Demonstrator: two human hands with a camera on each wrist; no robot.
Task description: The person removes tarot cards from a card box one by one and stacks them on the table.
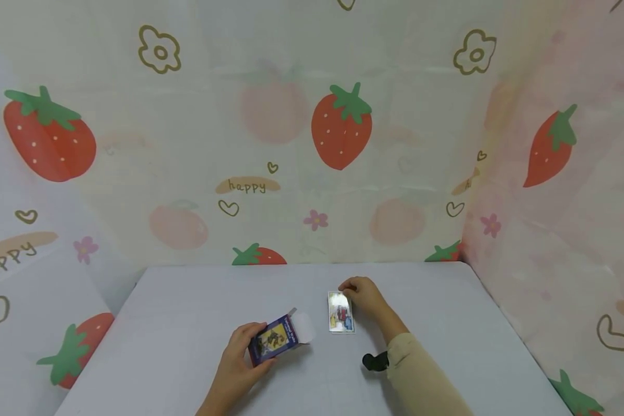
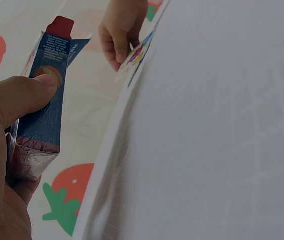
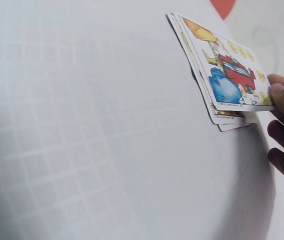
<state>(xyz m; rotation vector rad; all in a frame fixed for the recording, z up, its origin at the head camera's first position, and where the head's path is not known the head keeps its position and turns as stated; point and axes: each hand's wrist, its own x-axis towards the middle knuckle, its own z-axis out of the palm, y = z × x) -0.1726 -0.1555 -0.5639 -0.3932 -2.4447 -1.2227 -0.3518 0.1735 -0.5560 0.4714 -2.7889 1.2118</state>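
In the head view my left hand [image 1: 235, 363] grips a dark blue card box [image 1: 274, 341] between thumb and fingers. A yellow picture fills the box's front, and its white flap [image 1: 304, 328] stands open on the right. The left wrist view shows the thumb lying along the printed blue side. My right hand [image 1: 366, 297] pinches a corner of the top card [image 3: 232, 70], which bears a red and blue figure and yellow circles. This card is tilted up from several other cards [image 3: 227, 120] in a small stack on the table.
A white cloth covers the table [image 1: 187, 300]. Behind it and at both sides hang sheets [image 1: 197, 127] printed with strawberries. A black object [image 1: 375, 362] shows beside the beige right sleeve [image 1: 421, 375].
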